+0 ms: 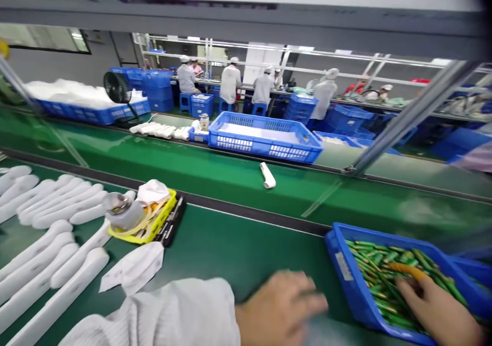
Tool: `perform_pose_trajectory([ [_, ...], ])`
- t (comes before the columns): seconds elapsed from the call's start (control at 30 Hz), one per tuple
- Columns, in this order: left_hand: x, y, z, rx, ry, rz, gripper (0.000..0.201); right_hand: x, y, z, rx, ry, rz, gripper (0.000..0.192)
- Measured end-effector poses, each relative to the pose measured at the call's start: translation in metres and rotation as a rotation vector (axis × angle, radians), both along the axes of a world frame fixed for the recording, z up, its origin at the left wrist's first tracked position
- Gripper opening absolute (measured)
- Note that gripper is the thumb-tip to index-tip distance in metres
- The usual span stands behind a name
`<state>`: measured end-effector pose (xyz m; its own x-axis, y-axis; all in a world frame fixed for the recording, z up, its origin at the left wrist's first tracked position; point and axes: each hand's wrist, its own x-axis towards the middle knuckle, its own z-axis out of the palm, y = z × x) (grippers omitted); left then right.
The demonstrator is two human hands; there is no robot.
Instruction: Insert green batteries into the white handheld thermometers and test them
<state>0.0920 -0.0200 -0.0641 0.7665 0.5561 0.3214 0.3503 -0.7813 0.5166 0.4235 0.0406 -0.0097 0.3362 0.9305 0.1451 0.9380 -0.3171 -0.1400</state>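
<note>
Many slim, glossy green strips with gold-toned parts, piled loose inside blue bin, molded plastic. Right hand dips into bin, orange cover on one finger; can't tell if fingers grasp a strip. Left hand just left of bin, blurred, fingers loose, released, over smooth green bench. Farther left of bin: limp white cloth, yellow tray with jar, long curved white shells. Behind bin, slanted metal post blocks some background.
</note>
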Motion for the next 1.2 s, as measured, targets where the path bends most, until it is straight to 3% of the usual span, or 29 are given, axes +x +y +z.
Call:
perform_pose_trajectory([
  [0.07,-0.003,0.049,0.009,0.002,-0.061,0.398,0.063,-0.002,-0.003,0.002,-0.062,0.100,-0.040,0.030],
  [0.13,-0.005,0.102,0.022,0.028,-0.034,0.679,0.060,-0.008,-0.007,0.008,-0.078,0.134,-0.037,0.035],
  [0.23,-0.003,0.173,0.039,0.017,-0.024,0.793,0.060,-0.015,-0.013,0.013,-0.028,0.177,0.030,0.038],
  [0.3,0.001,0.207,0.046,-0.019,-0.024,0.835,0.058,-0.015,-0.014,0.011,-0.005,0.195,0.039,0.033],
  [0.4,0.006,0.235,0.051,-0.102,-0.051,0.904,0.045,-0.011,-0.010,0.001,0.031,0.144,0.033,0.031],
  [0.5,0.002,0.242,0.048,-0.178,-0.150,0.978,0.033,-0.008,-0.007,-0.007,0.082,0.131,0.078,0.030],
  [0.7,-0.022,0.223,0.046,-0.410,-0.571,0.998,0.028,-0.007,-0.008,-0.008,0.100,0.153,0.036,0.032],
  [0.8,-0.032,0.193,0.065,-0.582,-0.873,0.956,0.035,-0.007,-0.008,-0.004,0.169,0.192,0.009,0.034],
  [0.9,-0.045,0.146,0.097,-0.760,-1.166,0.784,0.028,-0.020,-0.009,0.013,0.272,0.359,-0.021,0.035],
  [0.97,-0.055,0.110,0.122,-0.834,-1.318,0.621,0.025,-0.043,-0.017,0.034,0.363,0.533,0.090,0.037],
  [1.1,-0.067,0.046,0.162,-1.048,-1.648,0.247,0.037,-0.122,-0.061,0.086,0.541,0.818,0.578,0.036],
  [1.2,-0.067,0.019,0.177,-1.234,-1.830,-0.067,0.043,-0.183,-0.101,0.113,0.673,0.792,0.853,0.020],
])
